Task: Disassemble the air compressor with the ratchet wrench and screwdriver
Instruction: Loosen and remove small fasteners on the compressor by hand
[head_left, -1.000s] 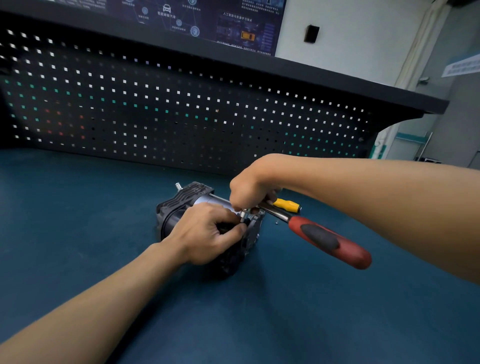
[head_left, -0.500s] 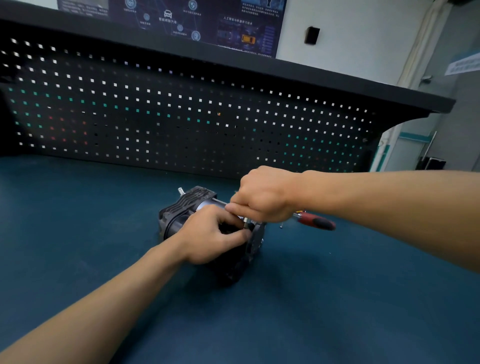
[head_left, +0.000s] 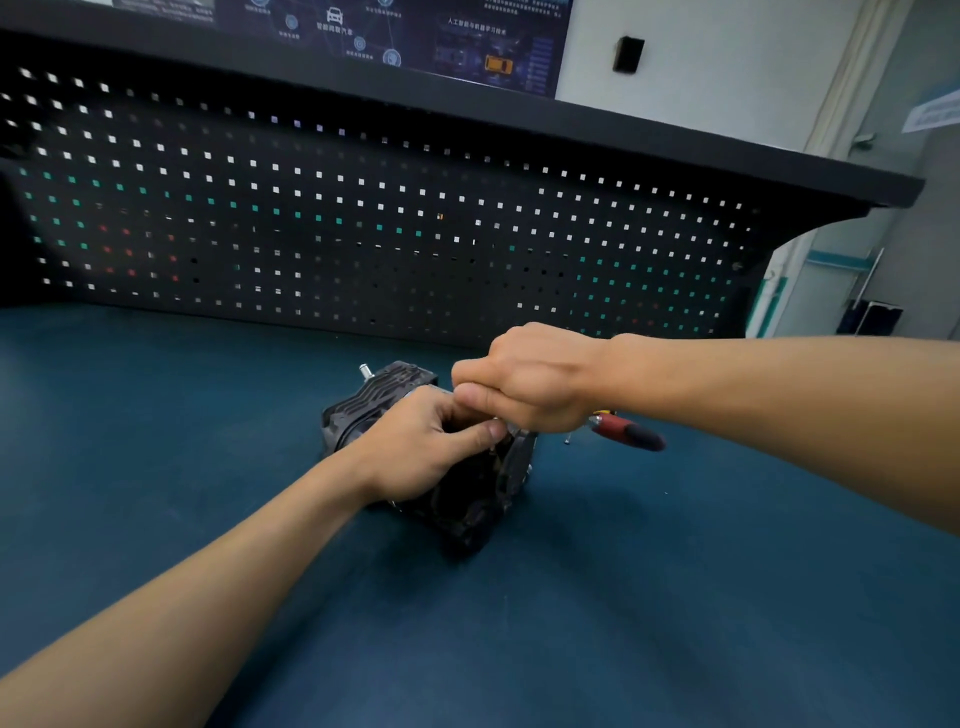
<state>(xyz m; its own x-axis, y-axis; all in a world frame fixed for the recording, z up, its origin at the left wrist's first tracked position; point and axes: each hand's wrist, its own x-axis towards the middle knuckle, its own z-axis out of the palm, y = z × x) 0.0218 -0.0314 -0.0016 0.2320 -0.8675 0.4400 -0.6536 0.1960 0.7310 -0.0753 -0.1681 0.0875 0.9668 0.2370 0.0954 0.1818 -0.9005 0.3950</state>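
Overhead, a dark blue printed poster (head_left: 395, 31) carries white Chinese characters, a white car icon and a small yellow car picture. The writing is too small and blurred to read, and the frame cuts off the poster's top. A pale sign (head_left: 935, 114) at the right edge is also cut off and unreadable. Below the poster stands a black metal pegboard (head_left: 363, 218) punched with rows of square holes.

On the bench (head_left: 623, 597), which has a matte teal-blue top, lies the black ribbed air compressor (head_left: 382, 392), near the middle and in front of the pegboard. Its finned head faces away, and a short silver stub (head_left: 365, 371) sticks up from it.

Both hands meet on top of the compressor. The left hand (head_left: 423, 452) grips the body with curled fingers, the thumb pressed toward the right-hand end. The right hand (head_left: 530, 379) is balled into a fist over the head end of the ratchet wrench (head_left: 628, 432). Only the wrench's red and black rubbery handle shows, poking out past the wrist. The wrench head and whatever it sits on are hidden under the fingers.

A tiny pale fastener (head_left: 567, 440) lies on the bench just beside the compressor, too small to identify. The compressor's near housing is dark and hard to make out.
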